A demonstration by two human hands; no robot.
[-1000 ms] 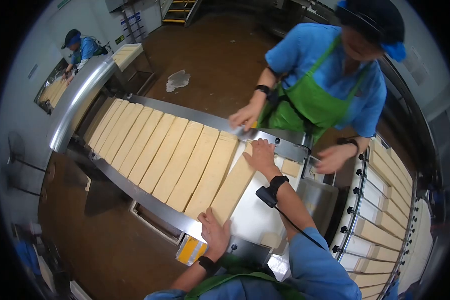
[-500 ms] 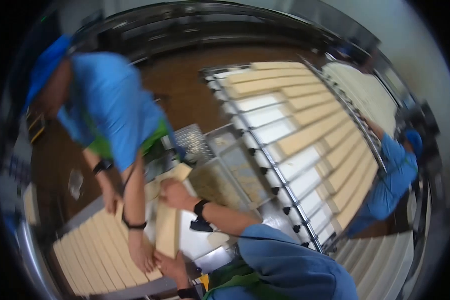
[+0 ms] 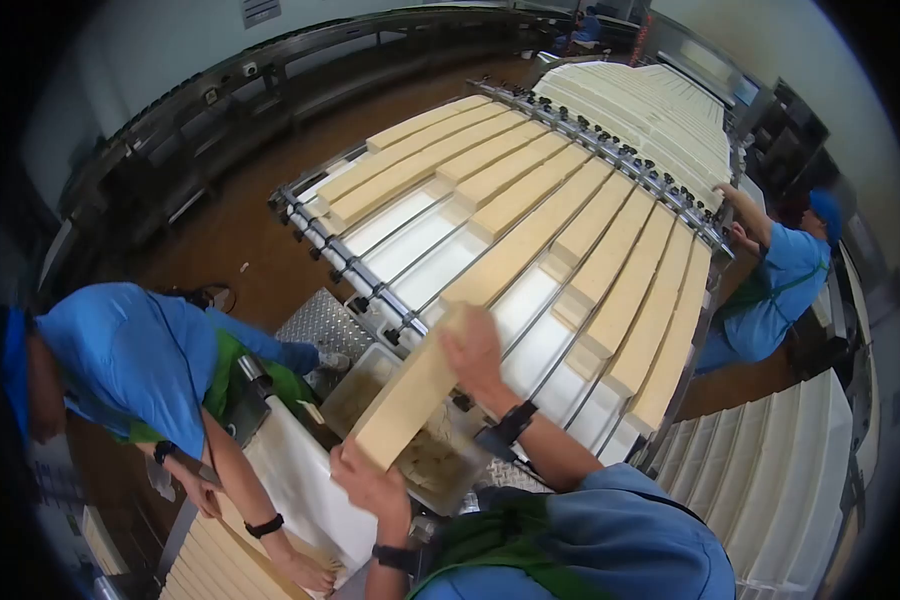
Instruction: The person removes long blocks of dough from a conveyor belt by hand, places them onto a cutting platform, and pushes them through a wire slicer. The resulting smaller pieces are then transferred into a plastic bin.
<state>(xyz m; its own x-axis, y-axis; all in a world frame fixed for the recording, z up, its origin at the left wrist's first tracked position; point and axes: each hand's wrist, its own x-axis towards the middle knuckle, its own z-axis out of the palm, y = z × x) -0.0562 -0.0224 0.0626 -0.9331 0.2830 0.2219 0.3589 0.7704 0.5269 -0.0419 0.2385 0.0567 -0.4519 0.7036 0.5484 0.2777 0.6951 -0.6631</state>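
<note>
I hold a long cream-coloured block (image 3: 402, 408) that slants over the near edge of the conveyor. My left hand (image 3: 372, 488) grips its lower end, thumb and fingers around the corner. Near the upper end, my right hand (image 3: 473, 352) has its fingers wrapped over the block. That end overlaps the conveyor (image 3: 375, 270), where several similar blocks (image 3: 590, 215) lie in lanes between thin metal rods. Below the held block stands a bin (image 3: 440, 465) with pale scraps in it.
At the left, a co-worker (image 3: 135, 350) bends over a row of blocks (image 3: 220, 565) with both hands on them. Another person (image 3: 775, 290) stands at the conveyor's right side. Ridged white trays (image 3: 760, 480) stand at lower right, and a textured metal step (image 3: 320, 325) lies beyond the bin.
My view has swung left to right toward the conveyor. The block in my hands has been carried away from the co-worker's row, up to the conveyor edge.
</note>
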